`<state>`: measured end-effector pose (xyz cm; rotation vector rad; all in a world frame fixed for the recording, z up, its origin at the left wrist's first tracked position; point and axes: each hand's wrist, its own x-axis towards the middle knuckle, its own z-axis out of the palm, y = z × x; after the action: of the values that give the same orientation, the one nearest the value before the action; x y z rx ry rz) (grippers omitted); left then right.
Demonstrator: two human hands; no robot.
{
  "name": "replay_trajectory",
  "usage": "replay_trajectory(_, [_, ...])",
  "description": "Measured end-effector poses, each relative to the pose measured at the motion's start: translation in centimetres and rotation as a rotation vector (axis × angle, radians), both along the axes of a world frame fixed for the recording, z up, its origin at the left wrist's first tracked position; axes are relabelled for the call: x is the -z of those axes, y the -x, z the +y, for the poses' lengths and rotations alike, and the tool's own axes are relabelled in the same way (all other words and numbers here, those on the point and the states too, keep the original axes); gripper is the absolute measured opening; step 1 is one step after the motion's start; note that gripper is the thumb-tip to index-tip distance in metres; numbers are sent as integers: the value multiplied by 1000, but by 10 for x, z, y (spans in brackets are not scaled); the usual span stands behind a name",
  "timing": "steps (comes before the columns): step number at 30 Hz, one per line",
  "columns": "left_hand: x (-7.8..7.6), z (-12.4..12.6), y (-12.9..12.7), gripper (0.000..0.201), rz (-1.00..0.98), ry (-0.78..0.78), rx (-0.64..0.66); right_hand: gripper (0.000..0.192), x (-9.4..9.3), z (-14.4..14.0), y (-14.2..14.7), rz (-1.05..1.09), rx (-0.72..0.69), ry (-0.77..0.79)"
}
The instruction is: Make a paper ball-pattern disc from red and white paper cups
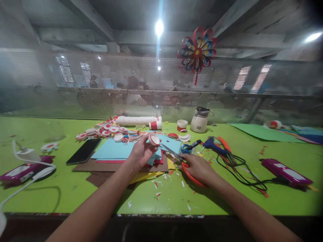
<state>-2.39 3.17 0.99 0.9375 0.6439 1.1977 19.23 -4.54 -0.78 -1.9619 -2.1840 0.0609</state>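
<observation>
The left hand holds up a paper ring; just beside it, the right hand grips red-handled scissors.

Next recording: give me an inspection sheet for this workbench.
Surface: green table, strewn with paper scraps.
Job's things: red-and-white paper ring; red-handled scissors.
Clutter: stacked coloured paper, pile of paper rings, phone, glue gun, white jug.
Hands: left hand holds the ring; right hand rests on the scissors.
Cables: black cord; white cable.
Surroundings: mesh screen, paper pinwheel.
</observation>
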Motion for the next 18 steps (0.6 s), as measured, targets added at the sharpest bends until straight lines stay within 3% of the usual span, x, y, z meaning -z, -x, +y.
replay_trajectory(7, [3, -5, -4, 40, 381, -320, -109, 35, 0, -4, 3, -25, -35, -3])
replay_trajectory(13, [8, -20, -13, 36, 651, -568, -88, 38, 0, 0, -1, -2, -20, 23])
replay_trajectory(18, [18, -28, -21, 42, 1110, -858, -44, 40, 0, 5, -6, 29, -10, 51])
